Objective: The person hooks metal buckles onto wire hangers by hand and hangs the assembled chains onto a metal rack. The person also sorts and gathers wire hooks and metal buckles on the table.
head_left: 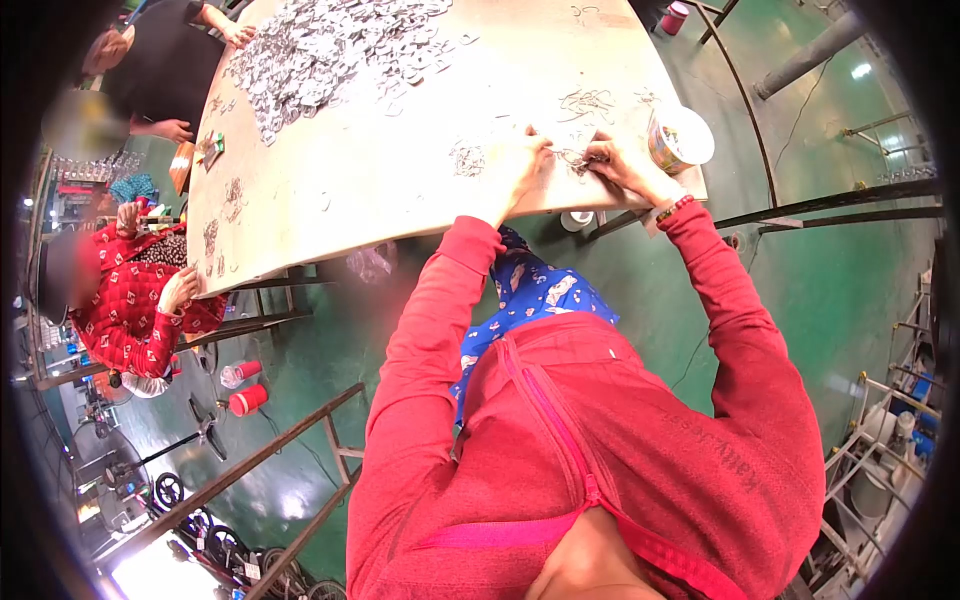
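My left hand is over the near edge of the table, its thumb and fingers pinched on one end of a thin metal wire piece. My right hand is closed at the other end of it, fingertips pressed together among small metal bits. The exact shape of what lies between the fingers is too small to tell. Left of my left hand is a small heap of thin bent wire pieces. Beyond my right hand are more loose wire pieces. A white tub stands just right of my right hand.
A big pile of flat silvery metal parts covers the far left of the pale table. Two people are at the table's left side, one in a red patterned top, one in dark clothes. Metal frames stand on the green floor.
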### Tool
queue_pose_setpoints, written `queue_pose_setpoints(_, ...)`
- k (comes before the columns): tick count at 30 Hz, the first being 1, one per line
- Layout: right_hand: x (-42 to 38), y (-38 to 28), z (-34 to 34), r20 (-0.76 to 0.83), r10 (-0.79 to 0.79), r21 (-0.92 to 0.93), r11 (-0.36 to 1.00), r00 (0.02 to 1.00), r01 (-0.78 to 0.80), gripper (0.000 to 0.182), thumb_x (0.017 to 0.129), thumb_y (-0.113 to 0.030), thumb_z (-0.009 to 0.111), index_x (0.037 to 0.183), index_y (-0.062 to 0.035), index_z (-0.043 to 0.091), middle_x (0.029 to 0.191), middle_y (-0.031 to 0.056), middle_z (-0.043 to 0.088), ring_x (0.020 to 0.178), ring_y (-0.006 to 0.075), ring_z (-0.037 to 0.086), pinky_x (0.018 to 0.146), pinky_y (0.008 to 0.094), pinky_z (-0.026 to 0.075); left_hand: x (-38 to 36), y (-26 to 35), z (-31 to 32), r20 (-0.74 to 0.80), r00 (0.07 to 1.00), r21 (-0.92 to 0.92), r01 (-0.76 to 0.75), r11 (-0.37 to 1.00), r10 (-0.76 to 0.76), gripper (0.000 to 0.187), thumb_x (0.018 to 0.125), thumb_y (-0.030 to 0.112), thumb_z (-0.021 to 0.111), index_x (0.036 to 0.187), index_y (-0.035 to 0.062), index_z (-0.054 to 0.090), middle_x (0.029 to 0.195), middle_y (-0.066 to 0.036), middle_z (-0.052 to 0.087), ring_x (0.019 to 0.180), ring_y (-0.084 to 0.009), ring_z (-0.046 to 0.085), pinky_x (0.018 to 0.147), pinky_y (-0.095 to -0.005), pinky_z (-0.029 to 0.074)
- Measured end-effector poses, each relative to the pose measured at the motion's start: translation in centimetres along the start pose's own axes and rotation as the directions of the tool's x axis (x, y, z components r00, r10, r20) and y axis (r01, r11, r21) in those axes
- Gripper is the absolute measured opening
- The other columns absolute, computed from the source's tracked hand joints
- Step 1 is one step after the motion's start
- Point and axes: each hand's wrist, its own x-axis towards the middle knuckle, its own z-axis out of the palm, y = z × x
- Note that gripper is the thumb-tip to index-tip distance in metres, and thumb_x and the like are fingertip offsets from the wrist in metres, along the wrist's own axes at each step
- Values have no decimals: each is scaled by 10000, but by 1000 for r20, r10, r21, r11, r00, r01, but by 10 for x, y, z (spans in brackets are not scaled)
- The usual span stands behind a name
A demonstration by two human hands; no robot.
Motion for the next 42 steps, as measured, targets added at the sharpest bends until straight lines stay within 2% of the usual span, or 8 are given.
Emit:
queue_pose_setpoints(5, -2, -23, -5, -121, 18, 142, 990, 993, 0, 180, 720, -72, 629, 899, -55, 646, 946, 101, 571, 908, 299, 550, 774, 374, 442, 2, -2, 14, 84, 990, 333, -139, 933, 118, 185, 816, 165, 545, 907, 6, 565, 921, -181, 552, 833, -343, 543, 723, -411, 443)
queue_pose_setpoints(11, -4, -21, -3, -72, 64, 93, 994, 995, -57, 182, 761, -40, 612, 941, -10, 611, 969, 132, 531, 935, 292, 532, 794, 370, 444, 10, 2, 4, 80, 991, 88, -113, 990, 106, 141, 806, 112, 531, 871, -14, 524, 918, -196, 508, 840, -350, 510, 733, -412, 430)
queue_pose_setpoints(20, -8, -35, -23, -339, 159, 64, 987, 927, -146, 357, 794, -74, 585, 1149, -88, 546, 1089, 171, 480, 1013, 335, 485, 859, 386, 428, 26, 3, -10, 270, 918, 382, -379, 843, 291, 89, 767, 57, 507, 811, -17, 532, 870, -182, 513, 871, -324, 506, 740, -404, 436)
queue_pose_setpoints(23, -16, -30, -10, -282, 421, 176, 906, 862, -385, 378, 801, -101, 594, 1172, -62, 534, 1076, 188, 487, 972, 351, 500, 846, 423, 421, 36, -5, -14, 314, 917, 369, -357, 858, 247, 91, 785, 74, 499, 819, -3, 536, 856, -171, 529, 860, -321, 516, 733, -404, 437)
queue_pose_setpoints(29, -27, -19, 23, -354, 391, -5, 907, 849, -420, 323, 760, 13, 521, 1079, 63, 509, 957, 230, 478, 895, 387, 491, 780, 418, 431, 46, -18, -33, 414, 910, 276, -129, 953, 3, 94, 800, 93, 524, 857, 26, 557, 889, -154, 559, 887, -312, 532, 723, -398, 448)
queue_pose_setpoints(32, -29, -16, 23, -303, 414, 45, 906, 859, -421, 269, 732, 36, 496, 999, 61, 510, 918, 244, 457, 857, 408, 482, 777, 451, 415, 43, -27, -31, 315, 945, 563, -257, 785, 84, 219, 751, 121, 612, 944, 22, 578, 931, -156, 559, 922, -321, 530, 743, -398, 457)
queue_pose_setpoints(37, -17, -18, 35, -337, 438, 139, 899, 833, -416, 287, 718, 32, 496, 1003, 56, 517, 902, 252, 472, 848, 432, 486, 768, 473, 414, 27, 45, -6, 248, 967, 213, -115, 970, 61, 626, 647, 230, 745, 1150, -41, 491, 1009, -211, 521, 997, -350, 506, 838, -409, 447)
queue_pose_setpoints(42, -24, 15, 62, -348, 336, 87, 941, 875, -327, 435, 704, -29, 578, 1125, 54, 509, 964, 294, 516, 885, 413, 516, 747, 482, 441, 36, 65, 23, 382, 922, 310, -64, 949, -63, 425, 664, 132, 620, 1024, -78, 538, 997, -273, 560, 984, -375, 538, 815, -417, 456)
